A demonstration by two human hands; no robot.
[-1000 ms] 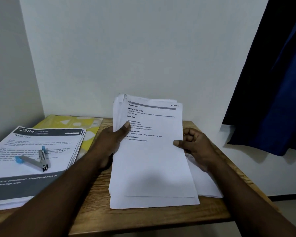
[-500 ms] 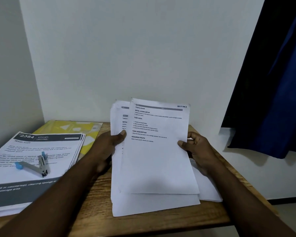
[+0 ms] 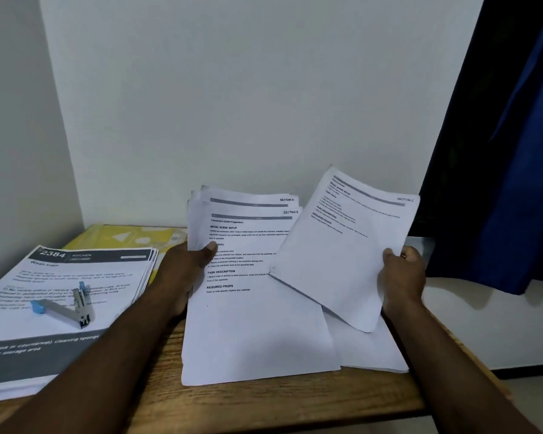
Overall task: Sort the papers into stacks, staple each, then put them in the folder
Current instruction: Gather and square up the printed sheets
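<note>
My left hand [image 3: 187,267] grips the left edge of a thick bundle of printed white papers [image 3: 251,292], which stands tilted on the wooden table; its top page reads "Section 3". My right hand [image 3: 402,277] pinches the right edge of a single sheet [image 3: 342,255] marked "Section 1", held tilted to the right above another sheet or small pile [image 3: 373,352] lying flat on the table. A silver stapler with blue ends [image 3: 65,305] lies on a separate paper pile [image 3: 76,277] at the left. A yellow folder [image 3: 129,236] lies behind that pile.
The wooden table [image 3: 279,399] stands in a corner of white walls. A dark blue curtain [image 3: 508,151] hangs at the right, just past my right hand. The table's front edge runs close to my forearms.
My right hand has pulled the top "Section 1" sheet off the bundle and carried it to the right, tilting it. The page under it now shows. My left hand keeps its hold.
</note>
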